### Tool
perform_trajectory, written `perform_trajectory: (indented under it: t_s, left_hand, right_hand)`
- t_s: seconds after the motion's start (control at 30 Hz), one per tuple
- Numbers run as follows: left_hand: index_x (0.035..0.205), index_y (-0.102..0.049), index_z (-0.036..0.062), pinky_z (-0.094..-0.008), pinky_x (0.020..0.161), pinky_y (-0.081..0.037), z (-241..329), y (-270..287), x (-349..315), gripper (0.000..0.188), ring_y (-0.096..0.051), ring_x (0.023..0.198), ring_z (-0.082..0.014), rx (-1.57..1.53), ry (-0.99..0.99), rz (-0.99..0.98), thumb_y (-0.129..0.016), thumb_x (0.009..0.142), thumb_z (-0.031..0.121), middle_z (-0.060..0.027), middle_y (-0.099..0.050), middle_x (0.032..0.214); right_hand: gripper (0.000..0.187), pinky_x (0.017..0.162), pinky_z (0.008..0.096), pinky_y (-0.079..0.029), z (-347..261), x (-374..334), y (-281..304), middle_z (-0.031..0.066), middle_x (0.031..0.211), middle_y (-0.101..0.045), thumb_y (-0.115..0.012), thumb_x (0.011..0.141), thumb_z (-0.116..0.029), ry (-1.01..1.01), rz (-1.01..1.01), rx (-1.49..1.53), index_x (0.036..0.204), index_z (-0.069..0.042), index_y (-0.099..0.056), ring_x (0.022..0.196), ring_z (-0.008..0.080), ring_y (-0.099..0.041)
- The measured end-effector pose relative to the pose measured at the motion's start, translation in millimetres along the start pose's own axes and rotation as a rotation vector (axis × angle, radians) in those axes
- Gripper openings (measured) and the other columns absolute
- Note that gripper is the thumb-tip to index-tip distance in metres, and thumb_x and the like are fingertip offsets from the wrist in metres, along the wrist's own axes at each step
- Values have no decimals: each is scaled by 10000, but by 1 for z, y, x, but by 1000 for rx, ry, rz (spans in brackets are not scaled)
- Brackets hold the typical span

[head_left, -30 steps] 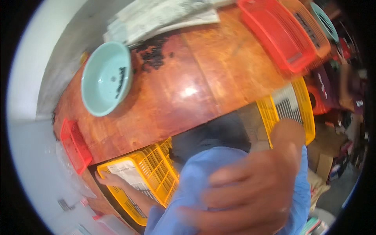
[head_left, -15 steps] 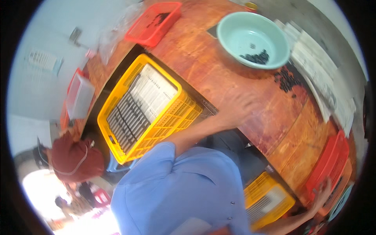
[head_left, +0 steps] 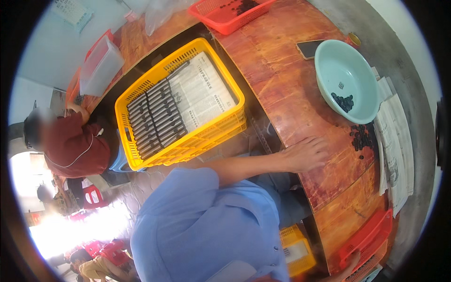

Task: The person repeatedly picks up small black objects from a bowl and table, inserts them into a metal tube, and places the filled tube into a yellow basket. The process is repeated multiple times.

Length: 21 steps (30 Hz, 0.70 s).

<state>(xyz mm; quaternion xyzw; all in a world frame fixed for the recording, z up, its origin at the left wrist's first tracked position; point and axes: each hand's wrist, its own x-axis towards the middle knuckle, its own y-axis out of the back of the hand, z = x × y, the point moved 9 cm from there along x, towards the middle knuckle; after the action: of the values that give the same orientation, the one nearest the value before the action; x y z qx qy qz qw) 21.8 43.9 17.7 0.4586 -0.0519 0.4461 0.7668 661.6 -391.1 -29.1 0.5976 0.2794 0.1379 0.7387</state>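
Observation:
My left hand (head_left: 307, 155) lies palm down on the red-brown wooden table (head_left: 291, 94), its fingers stretched out and nothing seen in them. Beyond it stands a pale turquoise basin (head_left: 324, 70) with small black pieces (head_left: 343, 102) at its near side. More loose black pieces (head_left: 361, 137) lie on the table beside the basin. At the lower right, my right hand (head_left: 351, 267) is at the near end of a red plastic basket (head_left: 366, 237). Its fingers are mostly hidden there, so whether they grip the rim cannot be made out.
Left of me stands a yellow crate (head_left: 188, 157) with rows of dark metal rods (head_left: 155, 117) and printed paper. Another yellow crate (head_left: 300, 256) is low by the table edge. A red basket (head_left: 225, 21), a phone (head_left: 310, 49) and newspapers (head_left: 397, 141) lie around. A person in maroon (head_left: 77, 141) sits left.
The view has swung, so most things sit elsewhere in the picture. My left hand was blurred over the table and now rests on it. My right hand stays by the red basket.

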Motion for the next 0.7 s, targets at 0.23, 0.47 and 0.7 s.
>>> perform_trajectory:
  t_s: [0.23, 0.47, 0.7]
  left_hand:
    - [1158, -655, 50, -521, 1143, -411, 3, -3, -5, 331, -509, 1333, -406, 6, -7, 28, -650, 979, 328, -206, -576, 1330]
    - [1134, -689, 17, -529, 1070, -463, -4, -29, -15, 303, -590, 1214, -373, 109, -122, -34, -608, 918, 214, -198, -650, 1236]
    - [1255, -672, 3, -372, 930, -543, 13, -22, 28, 273, -676, 1075, -258, -589, 186, -166, -623, 1009, 112, -156, -674, 1223]
  right_hand:
    - [377, 840, 365, -587, -59, -6, 86, 156, 1189, -712, -697, 942, -109, 81, 271, 310, 1293, 17, -640, 1030, 243, -697]
    - [381, 857, 354, -594, -154, -106, 191, 145, 1144, -725, -744, 897, -54, 304, 576, 906, 1260, 25, -654, 1012, 230, -708]
    - [446, 873, 361, -569, -389, -160, 169, 144, 1091, -733, -806, 776, -119, 559, 118, 1815, 1180, 5, -666, 975, 203, -700]
